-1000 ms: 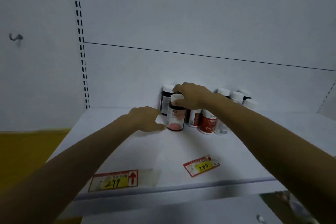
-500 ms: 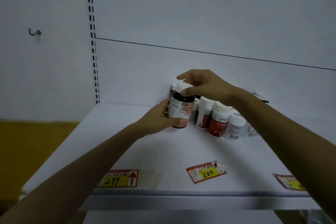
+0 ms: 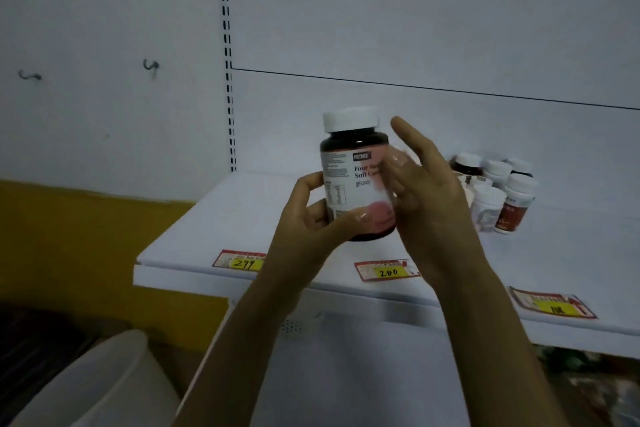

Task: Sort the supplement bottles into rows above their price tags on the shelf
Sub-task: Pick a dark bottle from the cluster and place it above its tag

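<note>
Dark rigid supplement bottle (image 3: 353,180), likely light, slick label; best held mid-body. Left hand (image 3: 311,218) grips its base; right hand (image 3: 427,194) slack-fingered alongside.

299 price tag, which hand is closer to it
Left. The left hand grips the dark bottle just above and right of the 299 price tag; the right hand sits farther right, beyond the bottle.

Dim, bluish, perhaps slightly motion-blurred.
</note>
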`<state>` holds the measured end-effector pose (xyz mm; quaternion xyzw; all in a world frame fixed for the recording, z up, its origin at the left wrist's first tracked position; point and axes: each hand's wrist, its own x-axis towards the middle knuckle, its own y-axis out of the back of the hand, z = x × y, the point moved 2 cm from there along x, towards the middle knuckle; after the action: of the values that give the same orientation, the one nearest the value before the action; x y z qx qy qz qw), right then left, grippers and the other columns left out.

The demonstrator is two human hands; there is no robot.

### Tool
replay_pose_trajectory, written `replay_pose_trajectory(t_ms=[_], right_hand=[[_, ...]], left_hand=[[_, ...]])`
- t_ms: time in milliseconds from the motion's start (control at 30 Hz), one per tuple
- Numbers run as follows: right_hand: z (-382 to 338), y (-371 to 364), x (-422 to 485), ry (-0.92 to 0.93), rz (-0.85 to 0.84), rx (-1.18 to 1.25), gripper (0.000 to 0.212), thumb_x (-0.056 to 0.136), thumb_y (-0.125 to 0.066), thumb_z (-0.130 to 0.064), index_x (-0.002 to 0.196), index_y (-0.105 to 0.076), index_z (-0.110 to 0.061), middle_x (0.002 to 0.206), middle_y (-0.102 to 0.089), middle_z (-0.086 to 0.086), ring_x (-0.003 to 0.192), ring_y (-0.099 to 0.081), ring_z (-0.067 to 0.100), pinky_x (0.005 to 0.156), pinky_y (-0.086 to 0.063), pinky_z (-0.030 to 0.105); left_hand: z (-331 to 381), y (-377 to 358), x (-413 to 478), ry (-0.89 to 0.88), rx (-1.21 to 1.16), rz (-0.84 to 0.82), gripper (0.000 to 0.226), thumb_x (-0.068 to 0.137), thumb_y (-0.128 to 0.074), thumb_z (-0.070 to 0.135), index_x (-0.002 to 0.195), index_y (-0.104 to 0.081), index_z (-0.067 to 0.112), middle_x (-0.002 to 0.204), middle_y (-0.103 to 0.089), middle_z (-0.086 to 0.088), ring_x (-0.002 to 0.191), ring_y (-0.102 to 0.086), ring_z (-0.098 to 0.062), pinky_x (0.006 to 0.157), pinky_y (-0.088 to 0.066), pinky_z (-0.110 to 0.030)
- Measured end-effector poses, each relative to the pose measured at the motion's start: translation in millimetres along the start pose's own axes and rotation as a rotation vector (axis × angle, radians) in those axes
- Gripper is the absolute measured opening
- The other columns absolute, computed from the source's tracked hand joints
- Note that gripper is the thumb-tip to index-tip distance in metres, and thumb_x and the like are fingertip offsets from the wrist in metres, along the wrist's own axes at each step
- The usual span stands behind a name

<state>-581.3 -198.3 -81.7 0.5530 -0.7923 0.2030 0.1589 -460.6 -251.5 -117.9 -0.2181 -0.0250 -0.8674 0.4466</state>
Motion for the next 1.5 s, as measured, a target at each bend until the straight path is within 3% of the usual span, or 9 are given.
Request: replay_pose_trajectory(t_ms=[333,400,500,633,767,933,1033,1267,1500], right_hand=[[15,-22,-53,-0.033,-0.069,-0.014,0.052,0.082,-0.065,-0.020,0.130,-0.045,-0.029,0.117,-0.064,-0.010,0.103,-0.064,0.005,0.081,-0.056,0.023],[19,-30,-60,-0.041,0.001,-0.025,0.054,0.083,-0.066,-0.023,0.131,-0.042,-0.030,0.124,-0.059,-0.011,0.102,-0.062,0.001,0.077,-0.055,0.014],[27,-46,-71,-0.090,-0.003,0.052,0.071,0.069,-0.065,-0.035,0.135,-0.041,-0.026,0.126,-0.061,-0.001,0.107,-0.064,0.011,0.080,-0.056,0.018],[28,-63,-64,-0.151,-0.013,0.095,0.073,0.068,-0.067,-0.032,0.136,-0.042,-0.018,0.123,-0.060,0.002,0.109,-0.062,0.018,0.084,-0.056,0.025],[24,-56,-30,-0.178,-0.094,0.020,0.050,0.076,-0.072,-0.015,0.122,-0.052,-0.014,0.111,-0.067,0.003,0.101,-0.067,0.020,0.084,-0.058,0.034],[27,-56,6,-0.344,-0.403,0.112,0.039,0.070,-0.065,-0.020,0.108,-0.062,-0.015,0.101,-0.071,0.003,0.096,-0.068,0.019,0.082,-0.058,0.036],[31,-66,23,-0.334,-0.436,0.091,0.042,0.070,-0.065,-0.019,0.112,-0.061,-0.016,0.107,-0.070,0.004,0.100,-0.067,0.020,0.083,-0.057,0.035],[49,-97,51,-0.278,-0.452,-0.109,0.060,0.077,-0.065,0.006,0.128,-0.047,-0.020,0.112,-0.066,-0.002,0.102,-0.067,0.016,0.080,-0.058,0.029],[78,-112,68,-0.245,-0.400,-0.294,0.062,0.076,-0.071,0.003,0.123,-0.046,-0.029,0.115,-0.061,-0.008,0.101,-0.063,0.009,0.075,-0.057,0.021]], left_hand=[[-1,15,-57,-0.039,0.065,0.085,0.059,0.063,-0.077,0.032,0.113,-0.046,0.035,0.104,-0.071,0.008,0.096,-0.067,-0.011,0.071,-0.055,-0.021],[0,19,-61,-0.170,0.282,0.291,0.060,0.065,-0.079,0.035,0.114,-0.045,0.034,0.113,-0.065,0.005,0.100,-0.065,-0.014,0.076,-0.056,-0.022],[0,26,-62,-0.442,0.906,0.597,0.063,0.071,-0.067,0.050,0.122,-0.049,0.018,0.117,-0.061,-0.005,0.106,-0.058,-0.019,0.087,-0.045,-0.014],[-11,18,-74,-0.543,1.202,0.671,0.066,0.070,-0.070,0.045,0.122,-0.042,0.015,0.122,-0.058,-0.014,0.114,-0.049,-0.024,0.095,-0.025,-0.001],[-23,23,-84,-0.564,0.980,0.507,0.065,0.074,-0.064,0.047,0.127,-0.041,0.017,0.132,-0.050,-0.007,0.121,-0.045,-0.015,0.105,-0.035,-0.016],[6,63,-55,0.004,0.270,0.272,0.070,0.070,-0.072,0.047,0.130,-0.042,0.029,0.133,-0.054,0.002,0.114,-0.057,-0.014,0.091,-0.052,-0.029],[9,88,-33,0.087,0.228,0.156,0.079,0.059,-0.073,0.049,0.130,-0.046,0.026,0.122,-0.063,-0.003,0.106,-0.064,-0.021,0.091,-0.052,-0.042],[2,142,2,0.139,0.012,0.020,0.067,0.067,-0.069,0.039,0.127,-0.049,0.015,0.119,-0.064,-0.008,0.110,-0.062,-0.025,0.097,-0.048,-0.036],[-11,182,31,0.117,0.315,-0.091,0.070,0.073,-0.075,0.025,0.134,-0.039,0.027,0.121,-0.061,0.002,0.109,-0.060,-0.013,0.088,-0.053,-0.025]])
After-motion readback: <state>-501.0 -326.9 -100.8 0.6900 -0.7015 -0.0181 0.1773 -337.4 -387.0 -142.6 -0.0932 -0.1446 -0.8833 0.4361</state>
